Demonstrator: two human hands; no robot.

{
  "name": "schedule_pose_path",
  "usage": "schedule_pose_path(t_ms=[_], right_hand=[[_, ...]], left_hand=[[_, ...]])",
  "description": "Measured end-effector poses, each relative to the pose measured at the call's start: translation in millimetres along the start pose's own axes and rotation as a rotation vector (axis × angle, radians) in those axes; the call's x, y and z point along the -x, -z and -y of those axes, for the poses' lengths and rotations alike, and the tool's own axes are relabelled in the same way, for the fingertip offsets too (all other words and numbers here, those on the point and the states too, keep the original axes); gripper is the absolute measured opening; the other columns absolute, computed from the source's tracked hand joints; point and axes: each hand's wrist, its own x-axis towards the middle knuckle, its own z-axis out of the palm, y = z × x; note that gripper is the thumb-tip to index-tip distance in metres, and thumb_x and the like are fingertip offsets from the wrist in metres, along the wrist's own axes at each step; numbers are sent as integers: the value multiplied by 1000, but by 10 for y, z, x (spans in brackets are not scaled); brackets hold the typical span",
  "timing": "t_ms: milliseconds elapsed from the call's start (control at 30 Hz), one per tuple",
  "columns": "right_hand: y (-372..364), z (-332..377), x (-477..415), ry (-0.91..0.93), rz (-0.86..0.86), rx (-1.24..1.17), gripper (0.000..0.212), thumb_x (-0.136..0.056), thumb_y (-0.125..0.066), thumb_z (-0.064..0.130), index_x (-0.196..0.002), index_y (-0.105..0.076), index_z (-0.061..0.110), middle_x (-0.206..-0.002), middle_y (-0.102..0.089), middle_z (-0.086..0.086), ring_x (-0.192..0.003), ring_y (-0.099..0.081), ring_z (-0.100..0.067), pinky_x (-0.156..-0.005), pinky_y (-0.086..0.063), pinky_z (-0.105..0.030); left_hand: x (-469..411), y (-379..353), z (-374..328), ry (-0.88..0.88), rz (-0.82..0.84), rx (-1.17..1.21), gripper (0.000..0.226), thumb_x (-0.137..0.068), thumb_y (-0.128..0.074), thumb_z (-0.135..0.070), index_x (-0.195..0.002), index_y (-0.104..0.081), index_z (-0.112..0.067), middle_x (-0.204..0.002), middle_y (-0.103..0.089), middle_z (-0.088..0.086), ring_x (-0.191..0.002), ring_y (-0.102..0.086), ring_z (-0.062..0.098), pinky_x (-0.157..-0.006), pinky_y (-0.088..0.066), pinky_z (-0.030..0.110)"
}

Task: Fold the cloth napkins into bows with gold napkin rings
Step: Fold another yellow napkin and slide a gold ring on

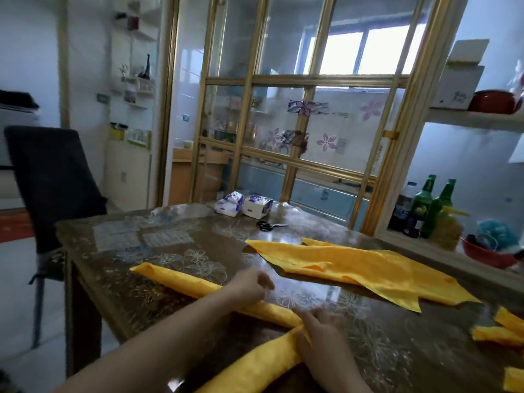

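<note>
At a glass-topped table (127, 242), the right hand (320, 329) pinches the bend of a folded yellow napkin (175, 279) — the left hand (249, 287), fingers curled, rests on its left stretch, grip unclear.

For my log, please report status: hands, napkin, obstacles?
Left hand rests on folded yellow napkin, grip unclear. Right hand grips its bend. Flat napkin beyond, apart.
</note>
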Motion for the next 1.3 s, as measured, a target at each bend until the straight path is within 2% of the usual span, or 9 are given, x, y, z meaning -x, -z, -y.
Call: schedule_pose_path(t_ms=[100,233,433,567,833,967,1033,1133,1300], right_hand=[[-43,30,-25,40,20,72,47,-90,-34,26,-131,-49,43,-126,-48,2,-116,-45,-25,-95,-39,-40],[-7,180,33,91,-66,217,34,-61,-47,16,-68,-73,36,-72,-61,3,-64,-61,-18,-61,-45,-33],[-29,257,18,176,-111,121,46,-86,-41,2,-122,-60,23,-128,-46,-8,-120,-47,-33,-97,-39,-50],[-34,231,84,158,33,47,49,-95,-32,9,-141,-36,26,-139,-30,-1,-128,-27,-23,-107,-23,-32],[-65,122,-31,-40,129,-423,38,-93,-45,5,-128,-57,15,-133,-45,-4,-124,-40,-22,-107,-32,-34],[132,18,-52,-221,320,-827,41,-98,-44,9,-137,-40,-3,-141,-41,-17,-131,-38,-28,-103,-30,-27],[223,4,-95,-274,353,-928,40,-97,-45,7,-135,-42,-4,-133,-50,-17,-120,-49,-26,-92,-40,-25],[310,-98,35,-251,241,-955,29,-96,-51,22,-111,-61,-1,-96,-66,-12,-79,-61,-19,-62,-48,-23],[436,0,196,-161,436,-706,18,-84,-66,39,-89,-60,23,-92,-62,2,-82,-57,-7,-67,-43,-20]], left_hand=[[29,203,213,26,17,-254,24,-91,-58,-28,-109,-68,-15,-115,-66,2,-104,-59,17,-88,-47,30],[118,363,191,53,135,-362,32,-90,-58,-38,-111,-68,-16,-114,-66,1,-101,-60,17,-88,-48,31],[17,261,-164,223,308,-647,56,-86,-60,-48,-126,-52,-10,-120,-55,6,-107,-54,22,-86,-45,32],[-14,163,-504,345,361,-769,56,-91,-55,-33,-137,-40,-4,-134,-47,15,-117,-51,30,-90,-47,36],[-60,196,-872,484,420,-634,20,-97,-43,-17,-87,-52,-2,-64,-54,6,-33,-51,9,-34,-42,17],[152,-1,-837,399,231,-506,32,-98,-38,-15,-71,-52,-2,-36,-53,3,-32,-49,9,-39,-45,18],[313,-149,-781,326,78,-357,23,-95,-48,-19,-82,-51,-1,-54,-58,6,-38,-56,12,-39,-48,22],[554,-351,-695,250,-86,-446,21,-95,-44,-15,-112,-49,-4,-103,-60,13,-91,-65,27,-66,-51,32],[679,-490,-604,196,-192,-410,40,-100,-33,-30,-131,-35,-5,-124,-53,15,-105,-57,29,-77,-46,36]])
